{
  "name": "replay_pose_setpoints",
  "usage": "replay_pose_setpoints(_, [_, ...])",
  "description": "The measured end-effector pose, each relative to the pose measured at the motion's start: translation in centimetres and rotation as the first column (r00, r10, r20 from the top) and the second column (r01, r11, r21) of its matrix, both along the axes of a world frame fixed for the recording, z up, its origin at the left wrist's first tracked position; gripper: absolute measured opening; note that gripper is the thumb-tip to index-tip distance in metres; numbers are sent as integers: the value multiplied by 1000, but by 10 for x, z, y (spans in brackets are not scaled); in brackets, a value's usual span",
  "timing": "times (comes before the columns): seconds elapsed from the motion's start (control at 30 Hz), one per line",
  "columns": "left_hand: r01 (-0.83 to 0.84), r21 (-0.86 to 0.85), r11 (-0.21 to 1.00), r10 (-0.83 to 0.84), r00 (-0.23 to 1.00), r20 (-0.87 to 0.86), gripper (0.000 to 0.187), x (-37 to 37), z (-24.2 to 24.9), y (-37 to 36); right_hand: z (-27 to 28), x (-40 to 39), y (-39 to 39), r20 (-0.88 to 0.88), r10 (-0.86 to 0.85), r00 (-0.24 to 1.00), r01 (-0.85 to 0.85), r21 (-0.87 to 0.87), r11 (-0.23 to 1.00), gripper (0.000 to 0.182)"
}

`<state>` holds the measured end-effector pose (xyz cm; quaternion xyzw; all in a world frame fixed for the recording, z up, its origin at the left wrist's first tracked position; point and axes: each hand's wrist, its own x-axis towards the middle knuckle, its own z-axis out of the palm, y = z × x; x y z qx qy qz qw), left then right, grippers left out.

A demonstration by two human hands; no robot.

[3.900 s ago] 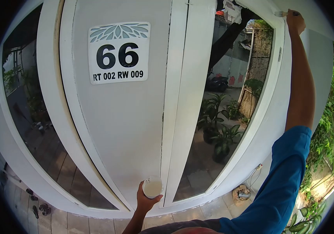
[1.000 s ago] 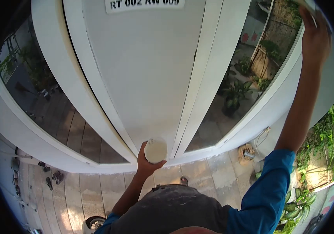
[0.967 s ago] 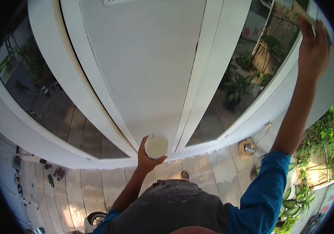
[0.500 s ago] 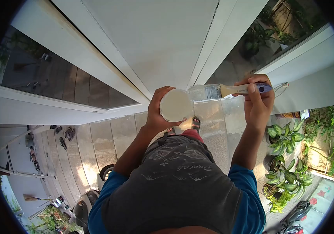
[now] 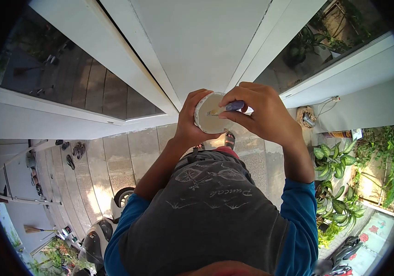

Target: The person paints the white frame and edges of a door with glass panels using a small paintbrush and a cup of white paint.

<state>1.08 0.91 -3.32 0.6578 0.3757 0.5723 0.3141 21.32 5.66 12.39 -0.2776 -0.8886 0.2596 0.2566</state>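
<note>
A round tub of whitish paint [image 5: 210, 123] is held at the centre, in front of my chest. My left hand [image 5: 190, 118] wraps round its left side. Above the tub, my right hand [image 5: 261, 108] grips the purple-tipped handle of a paintbrush [image 5: 235, 106]. The brush points down into the tub, and its bristles are hidden in the paint. A pale door panel [image 5: 197, 46] rises just beyond the hands.
Dark glass panes [image 5: 86, 73] flank the door panel. Potted plants [image 5: 335, 161] stand at the right, near a cable on the wall. Sandals [image 5: 78, 150] lie on the tiled floor [image 5: 118, 161] at the left, and a motorbike [image 5: 96, 239] is at the lower left.
My right hand has moved left to the tub, turning the brush from level beside it to pointing down inside it. The tub has shifted slightly up and right with my left hand.
</note>
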Motion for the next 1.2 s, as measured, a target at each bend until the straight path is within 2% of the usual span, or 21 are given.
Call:
replay_pose_setpoints(0.13, [-18,7,1000,18,1000,-15,104,-3,5,-2,-3,-12,5,27,61,998,-63,80,995,19])
replay_pose_setpoints(0.43, [-40,4,999,40,999,9,102,-10,8,-3,7,-31,4,175,93,980,-110,88,990,22])
replay_pose_setpoints(0.77, [-33,48,998,34,999,-26,105,-15,8,-5,2,-32,5,168,104,980,-119,80,990,20])
replay_pose_setpoints(0.83, [-46,38,998,47,998,-31,104,-16,7,-5,0,-31,7,13,60,998,-61,81,995,20])
replay_pose_setpoints(0.87, [-60,27,998,61,998,-36,103,-17,6,-5,5,-29,6,13,63,998,-64,83,995,20])
replay_pose_setpoints(0.93, [-61,-11,998,61,998,-16,102,-19,5,-4,17,-26,2,56,-125,991,130,-101,986,21])
replay_pose_setpoints(0.97, [-57,-51,997,58,998,3,100,-20,4,-4,14,-25,1,-12,-163,987,161,-120,980,21])
replay_pose_setpoints(1.1, [-69,-86,994,71,997,29,99,-19,-1,-1,-3,-26,-3,-61,-153,986,147,-94,985,22])
replay_pose_setpoints(1.17, [-86,-110,990,92,994,50,96,-17,0,-1,-15,-32,-7,-157,-137,978,147,55,988,22])
replay_pose_setpoints(1.2, [-85,-107,991,91,995,51,96,-17,1,0,-18,-33,-9,-158,-137,978,147,58,987,22])
